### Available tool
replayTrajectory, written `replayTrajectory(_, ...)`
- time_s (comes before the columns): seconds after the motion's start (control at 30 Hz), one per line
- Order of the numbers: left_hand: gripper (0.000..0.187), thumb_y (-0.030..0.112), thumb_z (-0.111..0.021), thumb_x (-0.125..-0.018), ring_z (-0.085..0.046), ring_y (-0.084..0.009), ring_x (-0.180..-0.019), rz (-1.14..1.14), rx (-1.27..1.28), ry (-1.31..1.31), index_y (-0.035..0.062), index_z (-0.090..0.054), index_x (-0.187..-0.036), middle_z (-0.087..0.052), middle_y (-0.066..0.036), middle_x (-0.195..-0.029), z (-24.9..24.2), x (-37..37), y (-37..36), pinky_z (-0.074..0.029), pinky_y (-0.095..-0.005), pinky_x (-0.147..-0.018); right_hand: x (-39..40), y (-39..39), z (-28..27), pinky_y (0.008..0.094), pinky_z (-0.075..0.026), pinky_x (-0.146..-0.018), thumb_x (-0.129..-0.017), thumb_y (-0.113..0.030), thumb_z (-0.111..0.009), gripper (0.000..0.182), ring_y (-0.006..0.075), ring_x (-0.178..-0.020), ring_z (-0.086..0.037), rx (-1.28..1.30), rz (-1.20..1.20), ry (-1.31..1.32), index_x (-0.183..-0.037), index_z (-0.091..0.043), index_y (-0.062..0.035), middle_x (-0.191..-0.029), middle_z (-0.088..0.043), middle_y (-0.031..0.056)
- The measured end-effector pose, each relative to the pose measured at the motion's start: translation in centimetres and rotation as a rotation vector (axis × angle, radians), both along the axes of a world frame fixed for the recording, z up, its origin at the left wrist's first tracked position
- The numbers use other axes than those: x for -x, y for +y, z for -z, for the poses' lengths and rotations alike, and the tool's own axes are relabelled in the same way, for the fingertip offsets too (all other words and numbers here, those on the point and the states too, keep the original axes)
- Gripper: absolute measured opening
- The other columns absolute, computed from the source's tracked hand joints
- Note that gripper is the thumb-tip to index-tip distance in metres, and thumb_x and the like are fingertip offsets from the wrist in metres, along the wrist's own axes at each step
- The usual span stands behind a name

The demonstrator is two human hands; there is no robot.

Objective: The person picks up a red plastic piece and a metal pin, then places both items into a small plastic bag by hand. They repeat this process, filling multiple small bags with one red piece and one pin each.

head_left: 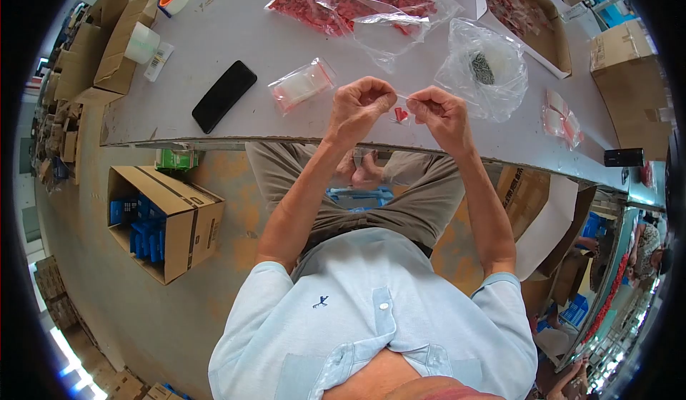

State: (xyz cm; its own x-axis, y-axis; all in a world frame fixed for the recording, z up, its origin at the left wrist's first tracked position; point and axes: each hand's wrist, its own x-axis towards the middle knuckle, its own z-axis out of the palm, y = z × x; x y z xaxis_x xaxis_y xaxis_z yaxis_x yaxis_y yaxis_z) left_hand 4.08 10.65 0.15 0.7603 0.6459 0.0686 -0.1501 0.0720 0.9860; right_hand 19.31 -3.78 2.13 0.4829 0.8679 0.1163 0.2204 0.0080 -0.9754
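My left hand [363, 108] and my right hand [441, 116] meet just over the table's front edge, thumbs and forefingers pinched. A small clear plastic bag [402, 101] is stretched between them, mostly hidden by the fingers. Small red pieces [401, 116] show just below it, between the two hands. Left of my left hand lies a packet of small clear bags [301, 86] with red edges. Beyond my right hand, an open clear bag [482, 68] holds a heap of small metal parts.
A large clear bag of red parts [357, 3] lies at the back, near a box of packed bags [525, 14]. A black phone [224, 96], tape rolls [143, 43] and another bag packet [562, 118] rest on the table [236, 21]. A carton [193, 221] stands on the floor.
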Motion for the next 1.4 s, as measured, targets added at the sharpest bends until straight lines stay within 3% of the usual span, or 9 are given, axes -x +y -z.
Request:
replayTrajectory(0.33,0.009,0.000,-0.072,-0.091,-0.068,-0.0094,-0.086,0.064,-0.212,0.039,-0.0002,-0.075,-0.100,-0.074,-0.004,-0.091,0.4,-0.5,-0.4,-0.055,-0.0253,-0.078,-0.2,-0.1,-1.7,0.0247,-0.054,-0.064,-0.091,-0.001,-0.075,0.004,0.0096,-0.074,-0.067,-0.015,-0.011,-0.233,-0.092,-0.075,0.0031,-0.088,-0.072,0.0062)
replayTrajectory(0.5,0.011,0.000,-0.072,-0.095,-0.067,-0.0091,-0.090,0.095,-0.041,0.049,0.0002,-0.074,-0.106,-0.073,-0.003,-0.096,0.0,-0.4,-1.3,-0.055,-0.0248,-0.079,-1.7,-2.3,-3.8,0.0252,-0.053,-0.058,-0.093,-0.004,-0.071,0.008,0.0082,-0.065,-0.065,0.144,-0.038,0.127,-0.097,-0.074,0.0020,-0.083,-0.073,0.0055)
replayTrajectory(0.57,0.014,0.004,-0.075,-0.095,-0.067,-0.0089,-0.092,-0.080,0.019,0.003,0.0010,-0.075,-0.108,-0.073,-0.001,-0.096,0.3,0.0,-1.2,-0.054,-0.0247,-0.082,-3.4,-3.1,-4.6,0.0254,-0.053,-0.056,-0.093,-0.005,-0.070,0.010,0.0080,-0.064,-0.065,0.189,-0.022,0.214,-0.100,-0.073,0.0015,-0.081,-0.073,0.0054)
replayTrajectory(0.7,0.010,0.002,-0.075,-0.095,-0.066,-0.0079,-0.092,-0.080,-0.046,-0.001,0.0007,-0.073,-0.105,-0.072,0.000,-0.096,1.2,1.4,-0.2,-0.054,-0.0238,-0.082,-13.2,-3.7,-7.0,0.0255,-0.055,-0.058,-0.096,-0.007,-0.065,0.012,0.0117,-0.068,-0.069,-0.094,0.221,0.179,-0.104,-0.073,-0.0020,-0.093,-0.077,0.0115)
replayTrajectory(0.77,0.009,0.001,-0.074,-0.096,-0.065,-0.0075,-0.088,-0.069,-0.088,-0.018,0.0003,-0.073,-0.105,-0.071,0.000,-0.094,1.2,1.6,-0.4,-0.054,-0.0236,-0.079,-18.2,-2.4,-9.0,0.0272,-0.056,-0.059,-0.097,-0.010,-0.067,0.015,0.0141,-0.072,-0.071,-0.253,0.566,0.260,-0.109,-0.072,-0.0028,-0.099,-0.078,0.0137)
replayTrajectory(0.87,0.006,-0.001,-0.073,-0.096,-0.064,-0.0080,-0.084,-0.100,-0.257,-0.028,0.0000,-0.073,-0.102,-0.069,0.000,-0.089,0.9,2.5,-0.5,-0.054,-0.0243,-0.076,-20.8,-2.3,-8.7,0.0269,-0.056,-0.061,-0.098,-0.013,-0.069,0.021,0.0155,-0.076,-0.072,-0.218,0.628,0.360,-0.115,-0.071,-0.0016,-0.100,-0.077,0.0123)
replayTrajectory(0.97,0.007,-0.002,-0.075,-0.092,-0.066,-0.0124,-0.082,-0.231,-0.491,-0.017,0.0005,-0.073,-0.098,-0.070,-0.003,-0.088,0.0,4.1,0.3,-0.054,-0.0271,-0.076,-15.2,-1.8,-7.0,0.0262,-0.056,-0.063,-0.100,-0.016,-0.070,0.022,0.0142,-0.078,-0.071,0.077,0.478,0.143,-0.116,-0.072,-0.0017,-0.097,-0.076,0.0107)
replayTrajectory(1.2,0.018,-0.001,-0.079,-0.081,-0.066,-0.0300,-0.097,-0.530,-1.087,0.080,0.0061,-0.072,-0.096,-0.070,-0.005,-0.094,0.6,10.4,4.9,-0.053,-0.0407,-0.086,-2.6,3.2,-1.4,0.0243,-0.054,-0.062,-0.098,-0.008,-0.069,0.014,0.0098,-0.071,-0.067,0.175,-0.066,0.028,-0.107,-0.075,0.0004,-0.086,-0.074,0.0045)
replayTrajectory(1.4,0.025,0.005,-0.082,-0.081,-0.062,-0.0303,-0.115,-0.484,-1.173,0.228,0.0079,-0.074,-0.104,-0.070,-0.006,-0.113,1.2,9.9,6.0,-0.047,-0.0458,-0.102,2.2,11.1,-0.4,0.0281,-0.056,-0.065,-0.092,-0.010,-0.073,0.016,0.0127,-0.071,-0.070,0.213,-0.133,-0.166,-0.104,-0.078,0.0001,-0.085,-0.077,0.0082)
